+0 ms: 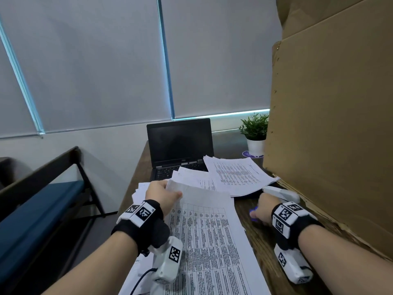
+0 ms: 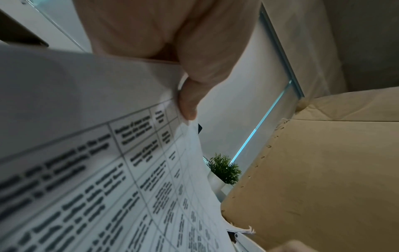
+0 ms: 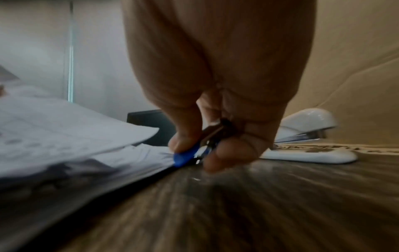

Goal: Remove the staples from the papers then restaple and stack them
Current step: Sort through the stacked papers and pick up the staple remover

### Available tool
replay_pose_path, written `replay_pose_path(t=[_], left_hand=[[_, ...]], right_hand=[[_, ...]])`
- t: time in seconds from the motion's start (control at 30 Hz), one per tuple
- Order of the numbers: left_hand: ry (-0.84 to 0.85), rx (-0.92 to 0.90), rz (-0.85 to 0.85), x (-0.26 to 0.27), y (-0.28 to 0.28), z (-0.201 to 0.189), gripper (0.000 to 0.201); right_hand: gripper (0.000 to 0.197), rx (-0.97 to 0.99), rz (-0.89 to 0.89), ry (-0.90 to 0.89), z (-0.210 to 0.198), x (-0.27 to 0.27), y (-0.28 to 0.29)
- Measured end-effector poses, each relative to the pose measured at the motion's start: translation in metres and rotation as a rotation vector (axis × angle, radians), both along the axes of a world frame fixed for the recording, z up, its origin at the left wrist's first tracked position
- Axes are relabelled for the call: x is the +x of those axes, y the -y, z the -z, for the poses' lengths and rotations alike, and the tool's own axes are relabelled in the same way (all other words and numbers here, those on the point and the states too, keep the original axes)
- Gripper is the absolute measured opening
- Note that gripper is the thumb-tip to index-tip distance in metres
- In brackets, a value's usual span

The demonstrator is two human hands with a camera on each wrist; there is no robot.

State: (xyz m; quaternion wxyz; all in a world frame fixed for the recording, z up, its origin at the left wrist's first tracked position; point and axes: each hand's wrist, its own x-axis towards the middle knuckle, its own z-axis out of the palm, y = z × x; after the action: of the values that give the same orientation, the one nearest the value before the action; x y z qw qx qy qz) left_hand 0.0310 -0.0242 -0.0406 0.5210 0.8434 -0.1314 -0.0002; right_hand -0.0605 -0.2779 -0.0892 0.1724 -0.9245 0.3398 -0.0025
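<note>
Papers point(image 1: 204, 237) printed with a table lie lengthwise on a dark wooden desk point(image 1: 263, 248), nearer the wearer than the open black laptop point(image 1: 180, 145) at the desk's far end. The left hand point(image 1: 162, 195) pinches the sheaf's far corner, thumb on top and fingers point(image 2: 190, 95) curled beneath, lifting that corner off the desk. A second printed stack point(image 1: 238, 175) rests just right of the laptop's keyboard, and more loose sheets point(image 1: 191, 177) overlap the keyboard's near edge. To the right of the papers, the right hand point(image 1: 262, 209) is low over the desk, its thumb and fingers point(image 3: 228, 153) clasped around a blue staple remover point(image 3: 185, 156) with metal jaws. A white stapler point(image 3: 306, 141) lies on the desk just beyond that hand, against a tall cardboard sheet point(image 1: 331, 124) standing right of the laptop. A small potted plant point(image 1: 255, 133) sits between the laptop and the cardboard.
</note>
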Motion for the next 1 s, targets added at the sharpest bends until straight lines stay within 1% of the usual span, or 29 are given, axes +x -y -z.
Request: replay_pose_path(t=[0.07,0.17,0.27,0.37,0.43,0.5,0.53,0.57,0.6,0.67,0.73,0.77,0.83,0.9,1.0], left_hand=[[-0.006,-0.018,-0.035,0.001,0.0,0.003,0.004],[-0.034,-0.039,-0.07,0.006,0.002,0.004,0.008],[-0.036,-0.088,-0.063,0.009,0.003,0.007,0.014],[-0.033,-0.125,-0.053,0.01,0.004,0.009,0.015],[-0.04,-0.15,-0.05,0.012,0.004,0.012,0.014],[-0.043,-0.17,-0.043,0.014,0.003,0.013,0.012],[-0.036,-0.178,-0.039,0.015,0.003,0.013,0.011],[-0.026,-0.187,-0.035,0.015,0.002,0.013,0.011],[-0.017,-0.199,-0.031,0.016,0.002,0.014,0.01],[-0.009,-0.229,-0.022,0.017,0.001,0.013,0.006],[-0.001,-0.263,-0.032,0.02,0.0,0.013,0.004],[0.008,-0.288,-0.052,0.022,-0.002,0.014,0.007],[0.011,-0.355,-0.104,0.024,-0.007,0.014,0.015],[0.013,-0.402,-0.129,0.024,-0.013,0.016,0.018],[0.003,-0.395,-0.138,0.026,-0.022,0.017,0.022]], right_hand=[[0.03,-0.03,-0.026,-0.065,0.003,-0.005,0.003],[0.035,-0.037,-0.053,-0.056,0.004,-0.006,0.005],[0.038,-0.032,-0.105,-0.086,0.006,-0.001,0.002],[0.042,-0.052,-0.113,-0.095,0.007,0.001,0.001],[0.039,-0.048,-0.118,-0.112,0.005,-0.001,-0.001],[0.032,-0.042,-0.132,-0.123,0.003,-0.002,-0.003],[0.033,-0.04,-0.144,-0.107,0.001,-0.002,-0.004],[0.037,-0.022,-0.159,-0.06,-0.002,-0.002,-0.007],[0.04,0.038,-0.182,0.028,-0.006,-0.001,-0.01],[0.04,0.305,-0.241,0.242,-0.014,0.002,-0.017],[0.041,0.591,-0.275,0.366,-0.021,0.003,-0.027],[0.04,0.682,-0.263,0.421,-0.023,0.003,-0.031],[0.032,0.733,-0.191,0.577,-0.02,0.005,-0.033],[0.021,0.705,-0.115,0.713,-0.017,0.007,-0.031],[0.019,0.715,-0.041,0.781,-0.014,0.011,-0.029]])
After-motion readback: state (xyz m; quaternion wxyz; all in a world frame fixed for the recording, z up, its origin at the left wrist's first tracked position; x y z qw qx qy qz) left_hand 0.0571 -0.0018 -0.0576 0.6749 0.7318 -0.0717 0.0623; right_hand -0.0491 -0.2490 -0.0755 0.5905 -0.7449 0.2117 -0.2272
